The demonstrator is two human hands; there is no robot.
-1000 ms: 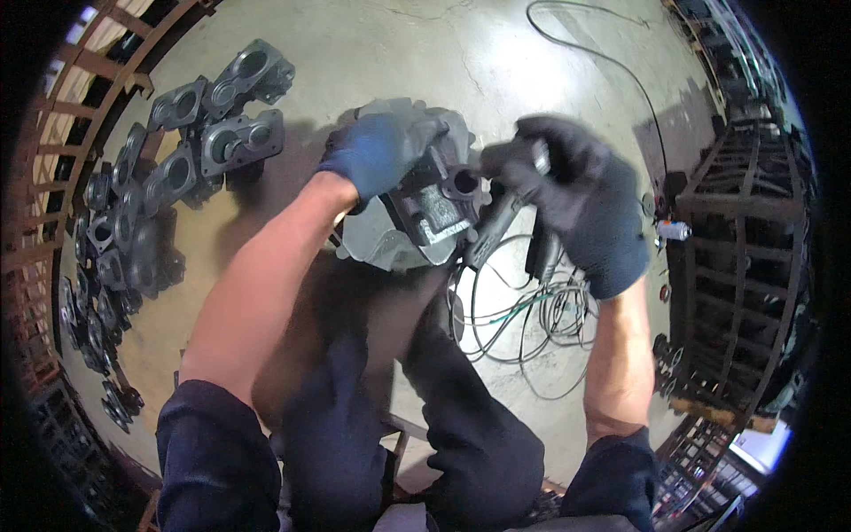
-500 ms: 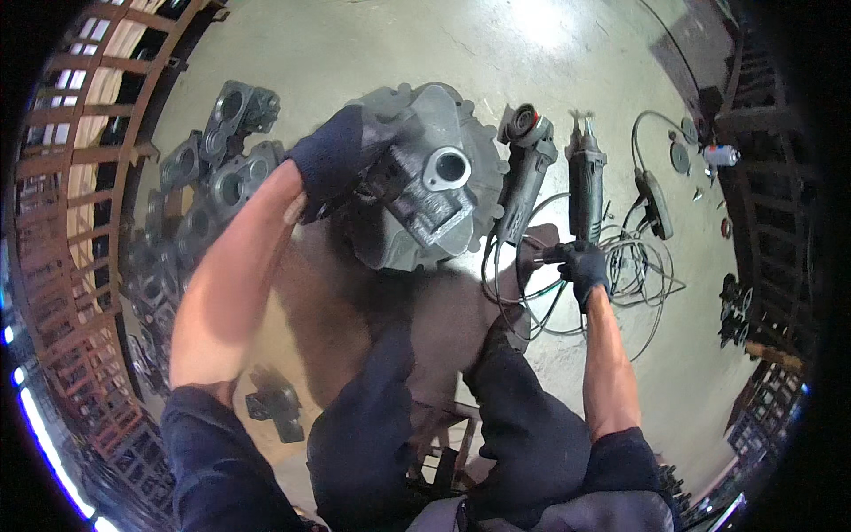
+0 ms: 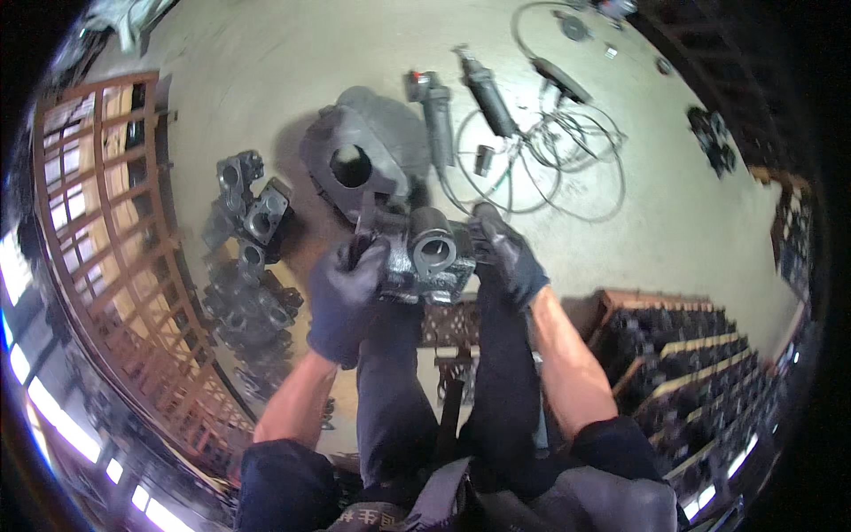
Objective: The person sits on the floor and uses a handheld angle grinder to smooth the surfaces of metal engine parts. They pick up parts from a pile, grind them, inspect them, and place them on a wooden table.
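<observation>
Both my gloved hands lift a dark grey cast metal part with a round bore facing up, held above my knees. My left hand grips its left side and my right hand clamps its right side. Beyond it on the concrete floor stands a grey round work stand with a hole in its top. Two handheld grinders lie on the floor past the stand, with their cables coiled to the right.
Several similar castings lie in a heap on the floor to my left, beside a rusty metal grid rack. To my right stands a wooden crate stacked with dark parts. More parts lie at the far right.
My right hand has left the grinder on the floor and now grips the casting. Both hands have lifted the casting off the round stand toward me. My view has swung left.
</observation>
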